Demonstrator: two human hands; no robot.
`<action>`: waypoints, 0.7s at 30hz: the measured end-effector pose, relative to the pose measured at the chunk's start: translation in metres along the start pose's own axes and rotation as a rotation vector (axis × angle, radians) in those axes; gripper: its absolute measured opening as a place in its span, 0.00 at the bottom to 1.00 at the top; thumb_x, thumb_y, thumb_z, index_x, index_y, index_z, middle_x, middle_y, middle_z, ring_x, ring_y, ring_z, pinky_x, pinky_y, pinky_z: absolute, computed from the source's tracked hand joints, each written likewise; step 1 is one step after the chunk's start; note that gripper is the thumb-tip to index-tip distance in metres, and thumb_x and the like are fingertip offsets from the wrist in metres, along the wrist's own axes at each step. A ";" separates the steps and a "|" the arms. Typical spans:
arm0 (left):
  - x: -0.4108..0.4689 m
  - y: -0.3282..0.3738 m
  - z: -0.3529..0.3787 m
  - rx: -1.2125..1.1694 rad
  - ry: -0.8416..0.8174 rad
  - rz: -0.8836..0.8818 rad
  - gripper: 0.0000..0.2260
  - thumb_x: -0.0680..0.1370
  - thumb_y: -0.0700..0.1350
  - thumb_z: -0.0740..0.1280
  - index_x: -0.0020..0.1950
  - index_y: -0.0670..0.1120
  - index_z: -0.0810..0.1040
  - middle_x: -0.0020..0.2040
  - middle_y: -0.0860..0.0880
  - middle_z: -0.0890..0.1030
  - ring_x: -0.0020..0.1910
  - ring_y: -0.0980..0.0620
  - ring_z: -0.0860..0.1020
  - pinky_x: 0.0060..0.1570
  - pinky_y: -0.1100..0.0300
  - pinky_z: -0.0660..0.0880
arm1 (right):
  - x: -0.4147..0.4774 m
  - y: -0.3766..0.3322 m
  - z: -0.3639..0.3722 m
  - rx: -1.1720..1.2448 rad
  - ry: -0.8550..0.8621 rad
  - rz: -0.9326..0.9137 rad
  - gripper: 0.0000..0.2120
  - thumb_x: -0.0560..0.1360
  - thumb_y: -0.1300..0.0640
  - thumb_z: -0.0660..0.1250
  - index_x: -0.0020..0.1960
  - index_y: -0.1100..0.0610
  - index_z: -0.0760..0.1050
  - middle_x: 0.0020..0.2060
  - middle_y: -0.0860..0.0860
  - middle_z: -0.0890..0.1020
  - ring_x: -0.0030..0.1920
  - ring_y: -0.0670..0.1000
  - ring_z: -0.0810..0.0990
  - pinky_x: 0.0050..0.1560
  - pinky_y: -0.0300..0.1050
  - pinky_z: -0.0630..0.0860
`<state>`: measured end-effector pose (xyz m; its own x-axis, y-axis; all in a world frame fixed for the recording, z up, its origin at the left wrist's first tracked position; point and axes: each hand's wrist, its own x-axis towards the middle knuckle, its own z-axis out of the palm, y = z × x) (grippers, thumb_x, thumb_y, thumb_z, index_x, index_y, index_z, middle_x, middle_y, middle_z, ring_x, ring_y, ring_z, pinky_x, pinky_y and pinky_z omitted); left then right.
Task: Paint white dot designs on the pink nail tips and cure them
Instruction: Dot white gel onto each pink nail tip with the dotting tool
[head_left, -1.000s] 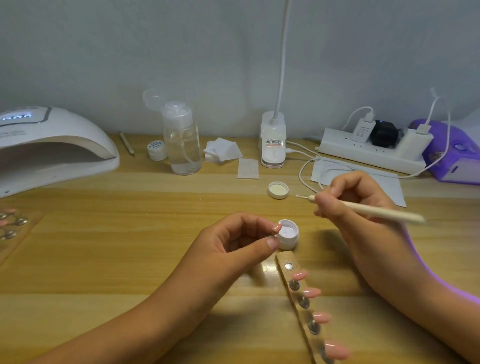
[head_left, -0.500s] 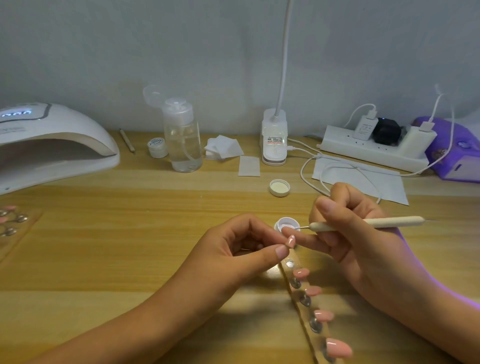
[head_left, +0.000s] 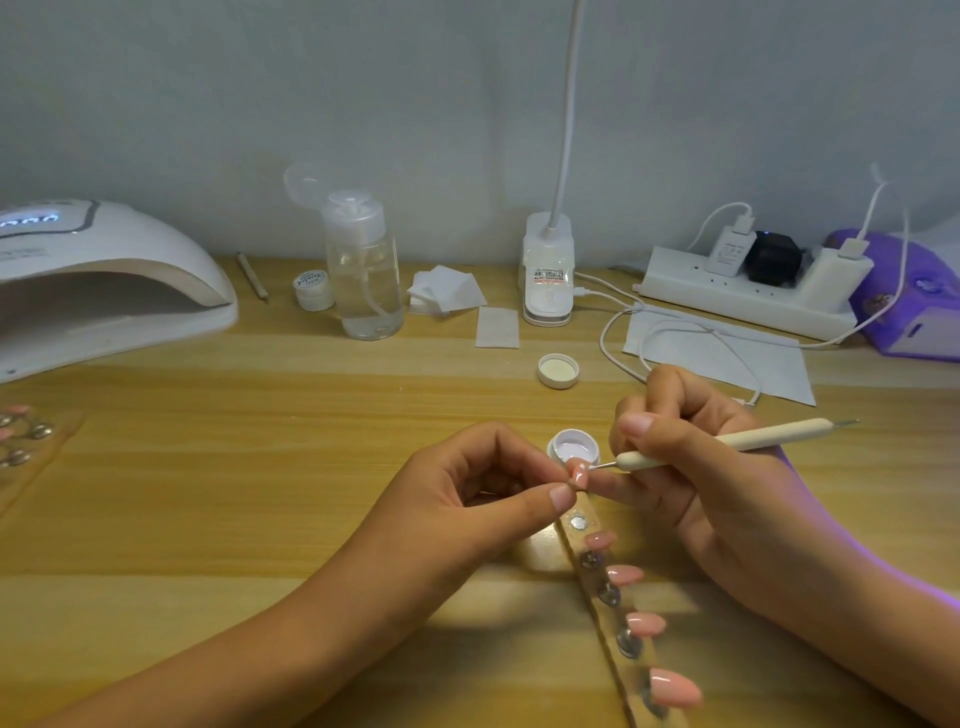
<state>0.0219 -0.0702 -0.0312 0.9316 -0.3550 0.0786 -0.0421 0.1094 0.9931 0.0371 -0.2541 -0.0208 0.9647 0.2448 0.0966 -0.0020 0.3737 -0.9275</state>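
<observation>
Pink nail tip (head_left: 578, 473) (light, likely slippery) is pinched at its lower end by left hand (head_left: 483, 501); dotting tool (head_left: 727, 444) is gripped by right hand (head_left: 691, 467).

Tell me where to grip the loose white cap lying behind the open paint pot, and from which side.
Pinch the white cap across its outer rim, coming straight down from above. It lies flat on the table, open side up, low and round, so probably only the side wall offers a hold.
</observation>
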 end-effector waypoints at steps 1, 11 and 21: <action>0.000 0.000 0.000 0.001 0.002 -0.001 0.03 0.68 0.42 0.73 0.38 0.51 0.82 0.38 0.53 0.82 0.38 0.58 0.77 0.40 0.70 0.73 | 0.000 0.000 0.000 0.004 0.002 0.002 0.13 0.66 0.64 0.70 0.28 0.54 0.70 0.27 0.51 0.70 0.28 0.45 0.72 0.37 0.43 0.81; 0.000 -0.001 0.000 0.004 -0.001 0.004 0.04 0.68 0.42 0.72 0.39 0.51 0.82 0.38 0.53 0.82 0.39 0.58 0.77 0.40 0.70 0.73 | 0.000 0.000 0.002 0.005 0.003 0.005 0.12 0.68 0.63 0.68 0.28 0.53 0.71 0.27 0.50 0.73 0.29 0.45 0.75 0.36 0.42 0.81; 0.000 -0.002 -0.001 0.019 -0.009 0.015 0.04 0.69 0.43 0.73 0.39 0.52 0.82 0.38 0.54 0.82 0.39 0.59 0.77 0.40 0.70 0.73 | 0.000 -0.001 0.003 -0.024 0.015 0.023 0.11 0.67 0.63 0.68 0.28 0.54 0.71 0.28 0.52 0.72 0.30 0.47 0.73 0.36 0.42 0.81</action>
<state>0.0224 -0.0698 -0.0332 0.9276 -0.3617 0.0939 -0.0626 0.0973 0.9933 0.0363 -0.2519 -0.0192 0.9683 0.2398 0.0695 -0.0185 0.3464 -0.9379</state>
